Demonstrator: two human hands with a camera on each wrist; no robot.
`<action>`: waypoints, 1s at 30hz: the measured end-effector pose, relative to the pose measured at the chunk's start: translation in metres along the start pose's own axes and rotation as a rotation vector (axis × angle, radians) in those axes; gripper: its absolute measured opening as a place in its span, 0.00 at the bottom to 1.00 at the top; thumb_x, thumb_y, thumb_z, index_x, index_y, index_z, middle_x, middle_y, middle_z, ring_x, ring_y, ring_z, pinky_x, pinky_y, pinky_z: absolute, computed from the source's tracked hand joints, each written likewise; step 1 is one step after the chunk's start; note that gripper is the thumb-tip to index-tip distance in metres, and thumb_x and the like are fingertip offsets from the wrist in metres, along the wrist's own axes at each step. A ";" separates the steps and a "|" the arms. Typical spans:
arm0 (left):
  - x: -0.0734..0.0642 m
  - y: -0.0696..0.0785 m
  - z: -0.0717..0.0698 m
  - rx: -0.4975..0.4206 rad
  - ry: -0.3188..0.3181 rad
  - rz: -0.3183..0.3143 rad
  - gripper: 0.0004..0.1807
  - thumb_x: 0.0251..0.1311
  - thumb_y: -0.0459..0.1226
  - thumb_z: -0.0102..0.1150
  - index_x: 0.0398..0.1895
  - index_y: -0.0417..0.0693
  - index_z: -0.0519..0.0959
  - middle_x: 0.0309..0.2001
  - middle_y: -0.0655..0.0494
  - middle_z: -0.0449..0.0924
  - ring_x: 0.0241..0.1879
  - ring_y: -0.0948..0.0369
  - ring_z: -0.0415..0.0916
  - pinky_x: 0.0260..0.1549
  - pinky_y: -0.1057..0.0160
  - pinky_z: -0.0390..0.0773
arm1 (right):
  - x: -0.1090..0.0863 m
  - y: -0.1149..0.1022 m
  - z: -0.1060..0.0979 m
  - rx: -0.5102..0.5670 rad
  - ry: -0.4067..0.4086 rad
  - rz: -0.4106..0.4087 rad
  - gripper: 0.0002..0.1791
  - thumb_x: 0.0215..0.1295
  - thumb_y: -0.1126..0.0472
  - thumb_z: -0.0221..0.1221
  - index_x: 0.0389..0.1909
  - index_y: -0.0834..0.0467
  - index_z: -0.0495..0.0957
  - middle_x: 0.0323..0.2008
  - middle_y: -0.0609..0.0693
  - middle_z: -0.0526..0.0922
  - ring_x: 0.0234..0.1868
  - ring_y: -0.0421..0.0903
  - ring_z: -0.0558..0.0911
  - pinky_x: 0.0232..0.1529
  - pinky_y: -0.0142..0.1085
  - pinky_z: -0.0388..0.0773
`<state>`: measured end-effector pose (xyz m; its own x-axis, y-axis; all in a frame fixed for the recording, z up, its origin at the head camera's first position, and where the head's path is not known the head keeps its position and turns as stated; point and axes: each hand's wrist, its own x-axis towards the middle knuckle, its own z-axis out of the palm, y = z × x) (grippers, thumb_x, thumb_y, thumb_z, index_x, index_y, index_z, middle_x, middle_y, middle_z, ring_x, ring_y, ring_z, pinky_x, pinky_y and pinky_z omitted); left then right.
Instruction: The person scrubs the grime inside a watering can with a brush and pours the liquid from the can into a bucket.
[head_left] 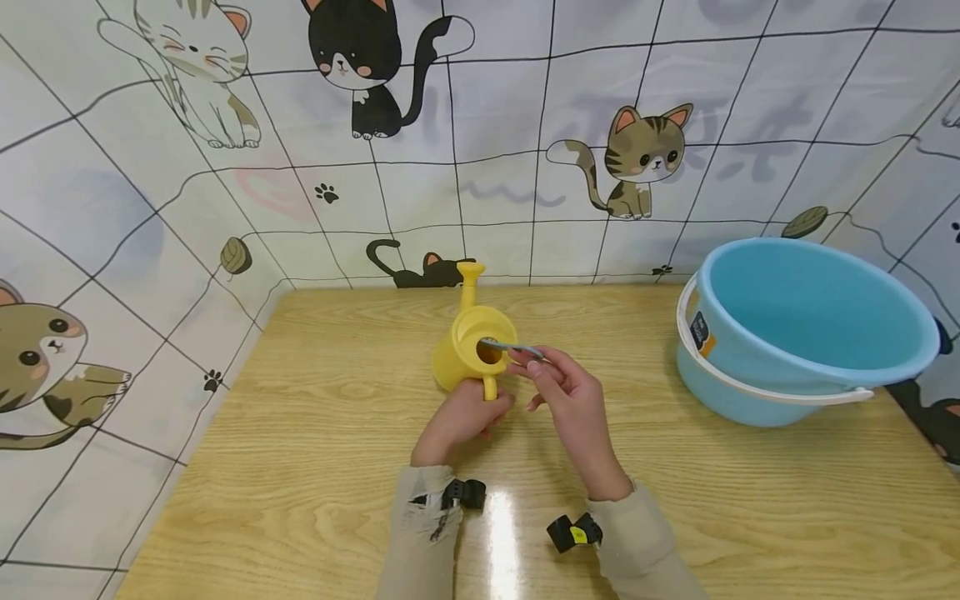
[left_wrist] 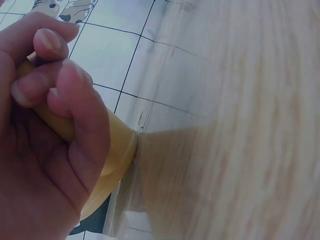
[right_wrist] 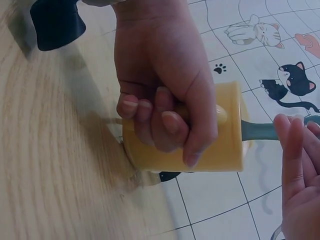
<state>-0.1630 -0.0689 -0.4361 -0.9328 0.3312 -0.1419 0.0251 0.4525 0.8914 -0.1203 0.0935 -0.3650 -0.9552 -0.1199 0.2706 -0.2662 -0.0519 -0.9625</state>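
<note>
A yellow watering can (head_left: 447,364) stands on the table in the head view, its spout toward the back wall. My left hand (head_left: 461,414) curls its fingers around the can's handle; the right wrist view shows this left hand (right_wrist: 165,75) from the palm side. Between the fingertips of my right hand (head_left: 576,404) is a slim grey-blue tool (head_left: 504,345). It reaches into the can's top opening, and the end inside is hidden, so its kind cannot be told. In the right wrist view the tool (right_wrist: 260,131) enters the can (right_wrist: 230,150).
A light blue bucket (head_left: 757,340) with a white carrying handle (head_left: 780,393) stands at the right of the wooden table (head_left: 315,417). Behind and beside the table hangs a white cloth (head_left: 495,192) with a grid and cartoon cats. Black wrist cameras sit on both sleeves.
</note>
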 end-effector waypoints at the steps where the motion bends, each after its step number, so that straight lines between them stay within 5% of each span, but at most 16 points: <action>1: 0.000 0.000 0.000 0.006 -0.002 0.000 0.17 0.54 0.43 0.51 0.11 0.47 0.67 0.11 0.57 0.64 0.10 0.61 0.64 0.14 0.60 0.73 | 0.000 -0.001 0.000 -0.011 0.001 0.000 0.16 0.65 0.60 0.49 0.51 0.63 0.71 0.46 0.57 0.78 0.43 0.44 0.80 0.24 0.40 0.75; 8: -0.002 0.000 0.001 0.001 -0.002 -0.021 0.18 0.54 0.44 0.51 0.11 0.47 0.67 0.11 0.57 0.65 0.11 0.61 0.65 0.14 0.61 0.72 | -0.003 -0.008 0.001 -0.108 0.034 0.004 0.16 0.64 0.57 0.50 0.47 0.63 0.74 0.39 0.54 0.82 0.37 0.46 0.81 0.23 0.37 0.74; 19: -0.002 -0.001 0.001 -0.007 -0.002 -0.009 0.18 0.55 0.45 0.51 0.11 0.47 0.68 0.12 0.57 0.66 0.12 0.62 0.64 0.15 0.60 0.73 | 0.000 -0.004 0.000 -0.141 0.121 0.149 0.14 0.62 0.53 0.53 0.35 0.61 0.78 0.20 0.57 0.79 0.23 0.51 0.78 0.19 0.38 0.72; 22: 0.000 -0.002 0.001 0.005 0.006 -0.001 0.17 0.54 0.44 0.50 0.11 0.48 0.68 0.12 0.57 0.65 0.11 0.62 0.63 0.14 0.60 0.73 | 0.002 0.003 -0.003 -0.088 0.115 0.187 0.15 0.62 0.53 0.52 0.31 0.61 0.76 0.16 0.58 0.74 0.18 0.51 0.75 0.16 0.39 0.70; 30: 0.000 -0.001 0.001 0.028 0.003 0.022 0.18 0.54 0.43 0.50 0.10 0.49 0.67 0.11 0.58 0.65 0.10 0.62 0.64 0.13 0.61 0.72 | 0.010 0.030 -0.009 0.250 0.119 0.404 0.18 0.64 0.51 0.49 0.29 0.64 0.68 0.12 0.50 0.67 0.11 0.41 0.65 0.12 0.30 0.63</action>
<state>-0.1630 -0.0687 -0.4376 -0.9332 0.3383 -0.1211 0.0553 0.4680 0.8820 -0.1391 0.0998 -0.3912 -0.9876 -0.0662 -0.1421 0.1546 -0.2629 -0.9524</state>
